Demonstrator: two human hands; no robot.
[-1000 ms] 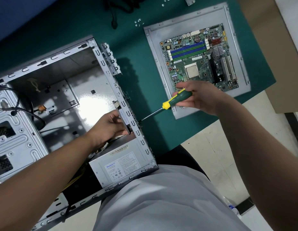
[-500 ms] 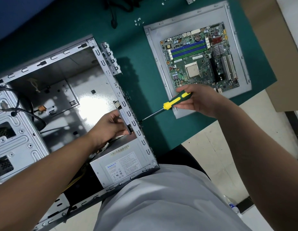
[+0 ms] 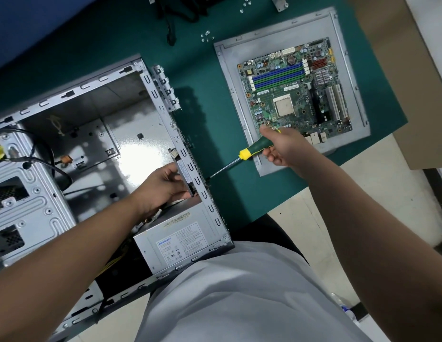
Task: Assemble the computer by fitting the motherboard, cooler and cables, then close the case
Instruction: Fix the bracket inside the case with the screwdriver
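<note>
The open grey computer case (image 3: 145,77) lies on its side on the green mat. Inside it, my left hand (image 3: 163,186) presses a small flat module (image 3: 184,172) against the inner face of the rear wall. My right hand (image 3: 280,146) grips a green-and-yellow screwdriver (image 3: 249,150); its tip touches the outer face of that wall, opposite my left hand. The power supply (image 3: 180,240) sits in the near corner of the case. The green motherboard (image 3: 296,92) rests on the grey side panel (image 3: 229,77) at the right, just beyond my right hand.
Loose screws (image 3: 206,37) lie on the green mat (image 3: 200,107) behind the panel, more at the top edge. Black cables (image 3: 171,23) trail at the back. A drive cage (image 3: 24,193) with black wires fills the case's left side. Brown cardboard (image 3: 397,70) stands at the right.
My right hand has shifted its grip around the screwdriver handle, as in turning it; the tip stays at the same spot on the rear wall. My left hand has not moved.
</note>
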